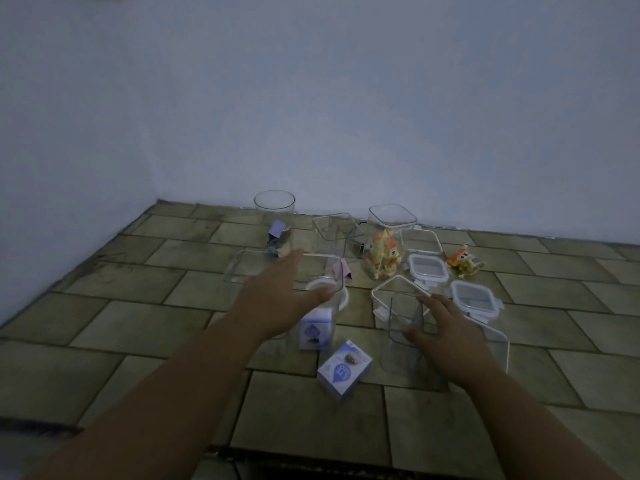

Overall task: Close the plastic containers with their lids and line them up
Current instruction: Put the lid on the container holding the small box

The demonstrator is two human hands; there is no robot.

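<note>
Several clear plastic containers stand open on the tiled floor. A round one holds a purple packet, and a square one holds orange and yellow packets. Two grey lids with white rims, one behind the other, lie at the right. My left hand reaches flat over a wide container, fingers apart, holding nothing. A tall container just right of it holds a blue-and-white box. My right hand rests spread on a clear container in front of me.
A blue-and-white box lies loose on the tiles near me. A small heap of orange and yellow packets lies at the far right. The pale wall closes the floor right behind the containers and at the left.
</note>
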